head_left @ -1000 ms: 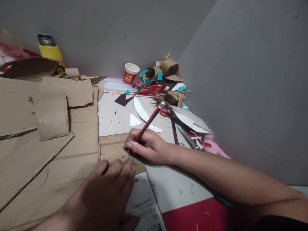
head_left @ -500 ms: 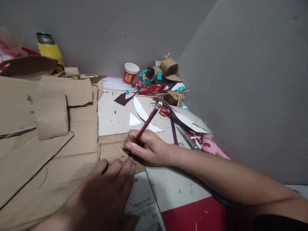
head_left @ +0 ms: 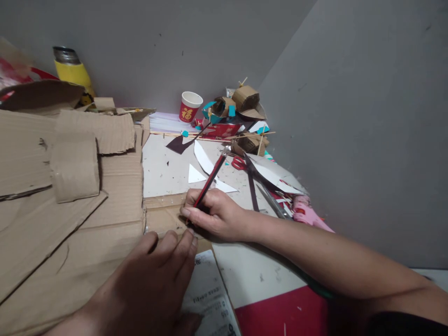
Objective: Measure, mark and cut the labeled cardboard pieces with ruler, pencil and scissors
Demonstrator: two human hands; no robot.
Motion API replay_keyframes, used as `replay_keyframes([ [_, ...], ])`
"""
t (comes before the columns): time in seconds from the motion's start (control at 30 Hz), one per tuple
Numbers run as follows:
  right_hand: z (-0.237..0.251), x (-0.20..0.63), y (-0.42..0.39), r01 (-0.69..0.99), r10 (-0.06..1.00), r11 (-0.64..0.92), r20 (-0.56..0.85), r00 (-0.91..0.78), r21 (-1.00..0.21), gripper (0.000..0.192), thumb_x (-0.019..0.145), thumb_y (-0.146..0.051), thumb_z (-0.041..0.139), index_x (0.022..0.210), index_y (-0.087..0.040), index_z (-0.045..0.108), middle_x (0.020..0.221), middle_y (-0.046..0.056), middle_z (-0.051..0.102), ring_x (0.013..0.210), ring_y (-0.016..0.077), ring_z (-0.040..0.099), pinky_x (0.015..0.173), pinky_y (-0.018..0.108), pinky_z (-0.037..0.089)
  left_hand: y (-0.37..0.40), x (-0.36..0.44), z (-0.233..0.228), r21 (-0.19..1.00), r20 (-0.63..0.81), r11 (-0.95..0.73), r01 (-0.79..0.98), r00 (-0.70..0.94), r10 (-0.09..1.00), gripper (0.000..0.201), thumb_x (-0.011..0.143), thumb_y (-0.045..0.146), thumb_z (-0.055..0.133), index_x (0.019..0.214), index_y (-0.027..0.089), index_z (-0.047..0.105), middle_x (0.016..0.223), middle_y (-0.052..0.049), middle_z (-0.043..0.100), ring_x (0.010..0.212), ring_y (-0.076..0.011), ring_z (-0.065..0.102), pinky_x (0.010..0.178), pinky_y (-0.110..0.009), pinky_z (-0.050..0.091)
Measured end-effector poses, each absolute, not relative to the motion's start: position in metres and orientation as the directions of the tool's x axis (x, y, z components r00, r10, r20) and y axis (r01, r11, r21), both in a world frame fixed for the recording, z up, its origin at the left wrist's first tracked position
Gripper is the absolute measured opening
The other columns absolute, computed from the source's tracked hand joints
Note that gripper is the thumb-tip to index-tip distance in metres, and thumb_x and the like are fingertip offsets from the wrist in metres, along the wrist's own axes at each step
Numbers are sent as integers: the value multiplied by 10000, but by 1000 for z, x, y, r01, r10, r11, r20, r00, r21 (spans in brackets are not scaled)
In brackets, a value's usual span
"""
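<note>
right hand (head_left: pixel 213 215) pinches a pencil (head_left: pixel 209 179) low, tip probably on the cardboard (head_left: pixel 87 242) near the desk's middle; left hand (head_left: pixel 154 275) lies flat, holding nothing, pressing the light, bendy sheet.

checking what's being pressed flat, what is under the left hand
The left hand lies flat on a sheet of brown corrugated cardboard, with a printed paper slip beside it. The right hand holds a red-and-black pencil just beyond. Anything directly beneath the palm is covered.

Scissors (head_left: pixel 250 170) right of pencil (head_left: pixel 210 179); cup (head_left: pixel 190 107) behind, by wall
</note>
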State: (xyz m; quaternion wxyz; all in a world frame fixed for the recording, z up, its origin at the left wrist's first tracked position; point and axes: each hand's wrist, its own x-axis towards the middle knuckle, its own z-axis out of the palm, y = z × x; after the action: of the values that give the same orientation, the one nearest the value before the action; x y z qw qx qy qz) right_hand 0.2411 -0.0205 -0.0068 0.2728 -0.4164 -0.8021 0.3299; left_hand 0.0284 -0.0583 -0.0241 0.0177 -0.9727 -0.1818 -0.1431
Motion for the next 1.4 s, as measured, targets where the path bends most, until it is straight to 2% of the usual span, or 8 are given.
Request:
replay_keyframes([
  [0.17, -6, 241, -20, 474, 859, 406, 150, -490, -782, 229, 921, -252, 507, 704, -182, 497, 615, -38, 453, 570, 107, 423, 540, 239, 353, -59, 26, -25, 27, 281, -936, 352, 896, 345, 650, 894, 611, 464, 1292, 119, 612, 1316, -109, 646, 1126, -274, 477, 947, -414, 279],
  [0.3, -8, 242, -19, 339, 910, 248, 97, -404, -908, 267, 941, -336, 533, 724, -188, 483, 613, -27, 537, 535, 101, 475, 515, 230, 383, -59, 26, -27, 30, 287, -936, 352, 894, 345, 653, 898, 616, 455, 1293, 121, 611, 1334, -108, 635, 1127, -276, 480, 933, -413, 301],
  [0.37, -10, 243, -19, 297, 922, 208, 86, -377, -932, 295, 937, -386, 556, 731, -188, 484, 614, -22, 563, 530, 98, 492, 518, 229, 398, -59, 26, -27, 31, 289, -935, 353, 892, 347, 654, 895, 618, 459, 1296, 123, 609, 1332, -104, 637, 1125, -274, 480, 927, -412, 307],
  [0.7, -10, 242, -22, 427, 880, 401, 211, -425, -810, 226, 929, -255, 526, 716, -180, 509, 635, -28, 499, 569, 108, 452, 541, 241, 380, -58, 27, -26, 9, 297, -936, 351, 893, 338, 665, 877, 630, 483, 1271, 115, 630, 1313, -115, 648, 1113, -272, 488, 936, -410, 291],
  [0.87, -8, 241, -22, 465, 858, 435, 198, -474, -771, 247, 922, -250, 508, 686, -196, 460, 600, -54, 414, 550, 104, 389, 523, 241, 337, -58, 28, -25, -5, 298, -936, 352, 894, 335, 655, 872, 629, 486, 1254, 120, 644, 1284, -101, 668, 1087, -267, 495, 921, -406, 292],
  [1.07, -7, 241, -21, 474, 872, 404, 174, -456, -782, 241, 926, -269, 506, 699, -190, 489, 604, -51, 424, 562, 110, 399, 535, 245, 354, -59, 27, -28, 13, 301, -935, 354, 890, 341, 644, 905, 615, 434, 1281, 127, 620, 1308, -100, 650, 1124, -268, 478, 941, -409, 290],
  [1.23, -8, 242, -21, 464, 865, 388, 140, -483, -796, 242, 930, -267, 520, 704, -182, 506, 628, -34, 470, 576, 111, 437, 542, 249, 374, -59, 26, -27, 15, 220, -943, 334, 918, 329, 661, 939, 579, 369, 1338, 92, 569, 1347, -147, 611, 1142, -304, 470, 928, -449, 306],
  [1.4, 3, 244, -23, 269, 917, 244, 131, -377, -932, 268, 974, -369, 518, 800, -168, 547, 643, -20, 556, 564, 104, 524, 529, 226, 440, -59, 26, -24, 33, 195, -943, 332, 923, 332, 678, 941, 591, 370, 1352, 86, 558, 1379, -156, 588, 1130, -297, 479, 927, -439, 313],
])
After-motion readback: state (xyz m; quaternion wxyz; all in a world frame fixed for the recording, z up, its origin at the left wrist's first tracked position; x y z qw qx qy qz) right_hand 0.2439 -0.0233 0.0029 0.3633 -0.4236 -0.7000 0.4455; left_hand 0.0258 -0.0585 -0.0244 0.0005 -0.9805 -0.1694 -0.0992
